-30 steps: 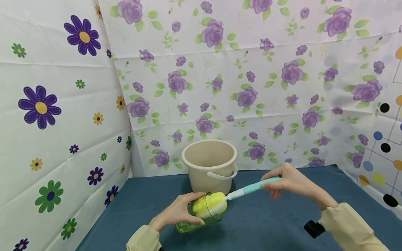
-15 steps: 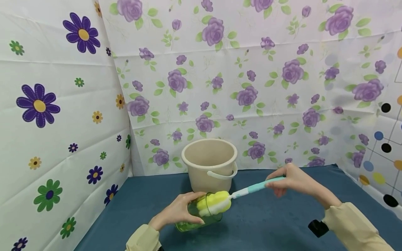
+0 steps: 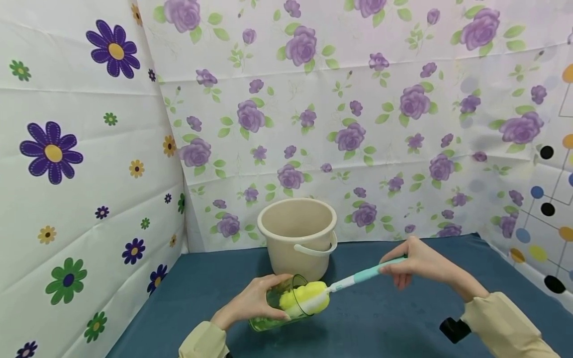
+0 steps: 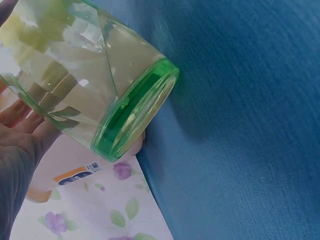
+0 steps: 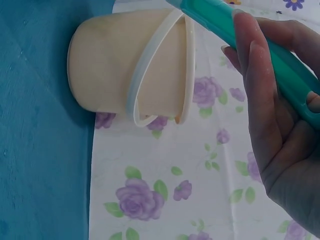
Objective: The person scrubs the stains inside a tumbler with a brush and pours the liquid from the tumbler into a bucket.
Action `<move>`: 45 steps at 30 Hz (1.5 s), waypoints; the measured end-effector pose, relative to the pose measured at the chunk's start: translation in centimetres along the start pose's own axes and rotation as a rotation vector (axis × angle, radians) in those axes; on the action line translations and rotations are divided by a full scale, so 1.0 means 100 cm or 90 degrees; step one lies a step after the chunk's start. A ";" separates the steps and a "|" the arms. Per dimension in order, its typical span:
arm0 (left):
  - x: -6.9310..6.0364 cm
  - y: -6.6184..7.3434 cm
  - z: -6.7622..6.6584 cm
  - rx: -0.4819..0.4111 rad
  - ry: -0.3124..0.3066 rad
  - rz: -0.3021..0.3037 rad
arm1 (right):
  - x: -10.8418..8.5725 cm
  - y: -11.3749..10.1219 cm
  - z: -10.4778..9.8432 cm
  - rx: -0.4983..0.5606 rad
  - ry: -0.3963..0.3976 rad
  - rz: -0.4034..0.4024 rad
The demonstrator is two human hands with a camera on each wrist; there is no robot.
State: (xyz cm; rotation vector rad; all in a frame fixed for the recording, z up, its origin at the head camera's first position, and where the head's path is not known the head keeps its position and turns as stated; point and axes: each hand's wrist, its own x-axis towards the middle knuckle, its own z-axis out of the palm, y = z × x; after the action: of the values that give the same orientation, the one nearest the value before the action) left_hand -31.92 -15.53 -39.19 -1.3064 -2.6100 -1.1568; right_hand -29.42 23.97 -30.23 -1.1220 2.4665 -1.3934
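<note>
A see-through green glass [image 3: 268,323] lies tilted in my left hand [image 3: 254,300], its mouth toward the right. In the left wrist view the fingers wrap the side of the glass [image 4: 107,65], and its thick green base faces away from the palm. My right hand [image 3: 418,263] grips the teal handle of a bottle brush [image 3: 364,275]. The brush's yellow and white sponge head [image 3: 315,297] sits partly inside the glass, with its rear end sticking out past the rim. In the right wrist view the fingers curl round the teal handle [image 5: 215,20].
Behind the hands a beige bucket [image 3: 295,253] stands on the dark blue tablecloth [image 3: 215,278], its white handle [image 3: 315,250] hanging down in front. Flower-print sheets [image 3: 331,124] close off the back and left side. A dotted sheet hangs at the right.
Over the last second, the right hand has drawn the brush slightly to the right. In the latest half second, the sponge head has dipped lower at the glass mouth. My left hand stays nearly still.
</note>
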 end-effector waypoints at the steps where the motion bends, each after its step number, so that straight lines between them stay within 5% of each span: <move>1: 0.000 0.000 0.000 0.000 0.001 0.000 | 0.000 -0.001 0.000 0.002 0.002 0.002; 14: -0.002 -0.005 0.000 0.007 0.011 0.008 | -0.006 0.003 -0.007 0.012 0.049 0.022; 30: -0.005 -0.008 -0.003 -0.008 0.039 -0.030 | -0.053 0.041 -0.047 0.022 0.136 0.122; 45: -0.006 -0.009 -0.004 -0.006 0.046 -0.024 | -0.072 0.081 -0.057 0.054 0.100 0.174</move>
State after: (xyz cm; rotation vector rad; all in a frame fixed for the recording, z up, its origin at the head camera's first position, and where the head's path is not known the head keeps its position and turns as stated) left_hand -32.29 -16.54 -39.63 -1.1991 -2.5925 -1.1982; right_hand -31.02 35.10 -35.03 -0.6500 2.5179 -1.5346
